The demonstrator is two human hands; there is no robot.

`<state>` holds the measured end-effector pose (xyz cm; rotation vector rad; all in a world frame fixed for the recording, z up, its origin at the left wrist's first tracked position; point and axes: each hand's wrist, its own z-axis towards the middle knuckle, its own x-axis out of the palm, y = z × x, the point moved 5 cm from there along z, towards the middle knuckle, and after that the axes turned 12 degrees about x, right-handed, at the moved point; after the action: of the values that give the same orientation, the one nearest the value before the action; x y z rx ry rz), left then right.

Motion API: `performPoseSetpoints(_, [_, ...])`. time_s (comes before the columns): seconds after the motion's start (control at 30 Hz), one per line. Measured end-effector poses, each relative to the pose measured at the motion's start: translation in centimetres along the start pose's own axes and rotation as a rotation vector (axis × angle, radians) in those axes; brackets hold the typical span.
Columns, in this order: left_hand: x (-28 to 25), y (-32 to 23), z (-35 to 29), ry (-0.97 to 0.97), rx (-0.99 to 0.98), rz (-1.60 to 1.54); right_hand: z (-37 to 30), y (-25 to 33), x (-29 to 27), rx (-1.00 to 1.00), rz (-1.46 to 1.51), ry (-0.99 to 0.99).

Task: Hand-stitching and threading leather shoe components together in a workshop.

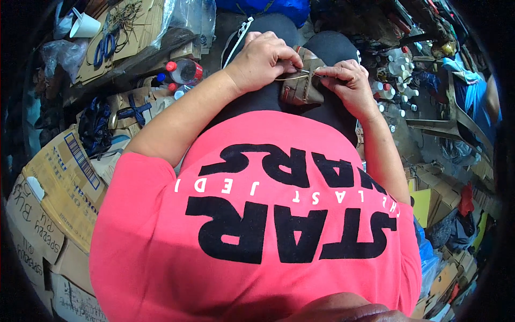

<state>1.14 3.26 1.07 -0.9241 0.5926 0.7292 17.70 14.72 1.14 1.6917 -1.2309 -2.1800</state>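
A small brown leather shoe piece point(301, 86) rests on my lap, between my knees in black trousers. My left hand point(263, 59) grips its upper edge with fingers curled over it. My right hand point(348, 80) pinches a thin pale thread point(289, 77) that runs across the leather toward my left hand. Both hands touch the piece. My pink printed shirt fills the lower picture.
Cardboard boxes point(59, 182) stack at my left. A clear plastic bottle with a red cap point(185, 71), blue straps point(134, 111), blue scissors point(104, 48) and a white cup point(85, 26) lie on the left bench. Several small white bottles point(399, 80) stand at right, beside a person in blue point(477, 96).
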Motion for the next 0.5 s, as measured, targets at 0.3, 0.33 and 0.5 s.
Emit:
performPoseSetpoints(0.3, [1.0, -1.4, 0.3, -0.044, -0.119, 0.015, 0.0, 0.1, 1.0, 0.266, 0.098, -0.056])
performPoseSetpoints(0.33, [1.1, -1.3, 0.5, -0.045, -0.117, 0.017, 0.2, 0.0, 1.1, 0.305, 0.108, -0.048])
performPoseSetpoints(0.5, [-0.7, -1.6, 1.2, -0.158, 0.014, 0.093, 0.7, -0.4, 0.1, 0.242, 0.187, -0.047])
